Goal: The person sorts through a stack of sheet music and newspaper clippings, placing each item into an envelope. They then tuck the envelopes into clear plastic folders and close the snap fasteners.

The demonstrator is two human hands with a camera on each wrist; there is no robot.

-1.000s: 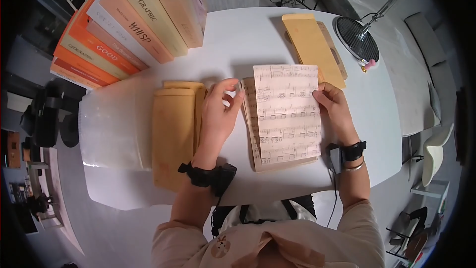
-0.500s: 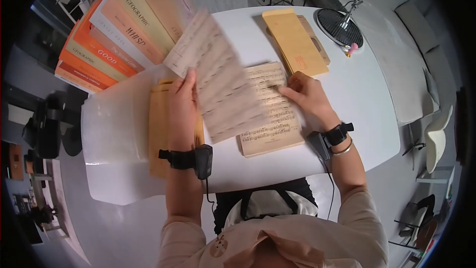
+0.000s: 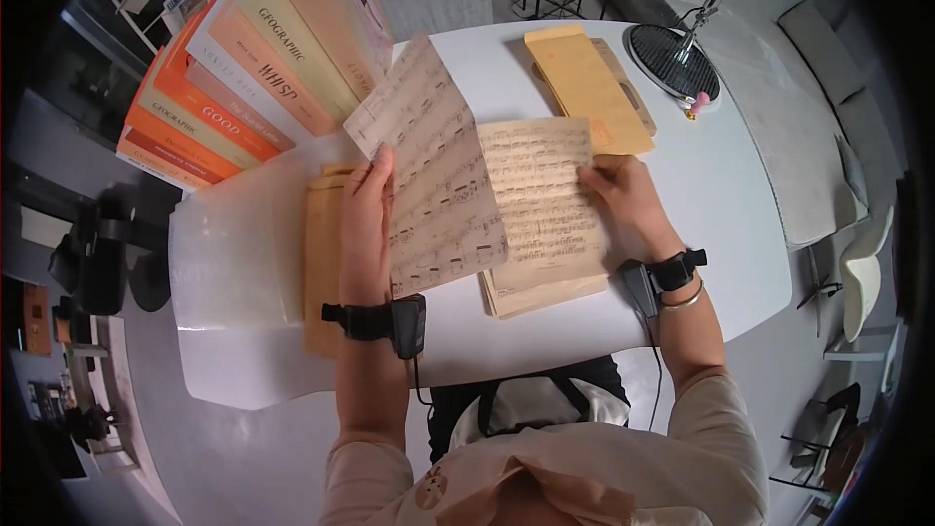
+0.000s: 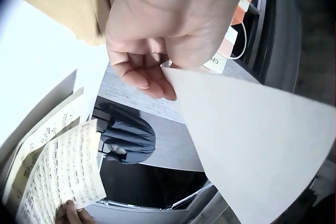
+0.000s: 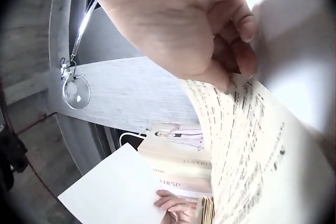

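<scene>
My left hand [image 3: 367, 224] pinches a sheet of music paper [image 3: 433, 175] by its edge, holding it tilted above the table. In the left wrist view the blank back of that sheet [image 4: 252, 140] shows. On the right, my right hand [image 3: 628, 197] pinches the right edge of a yellowed music sheet [image 3: 545, 195] between thumb and fingers. This sheet is lifted off a small stack of similar sheets [image 3: 560, 297] and bends in the right wrist view. The held sheet in the left hand overlaps the left edge of the stack in the head view.
Brown envelopes [image 3: 323, 273] lie left, partly behind my left hand, beside a clear plastic sleeve [image 3: 234, 253]. Upright books [image 3: 263, 68] stand at the back left. More envelopes [image 3: 589, 88] lie at the back right, near a lamp base [image 3: 672, 63] and a small pink trinket [image 3: 698, 105].
My left hand has carried the printed sheet leftward off the stack. My right hand has let go of that sheet and now lifts the edge of the yellowed one beneath.
</scene>
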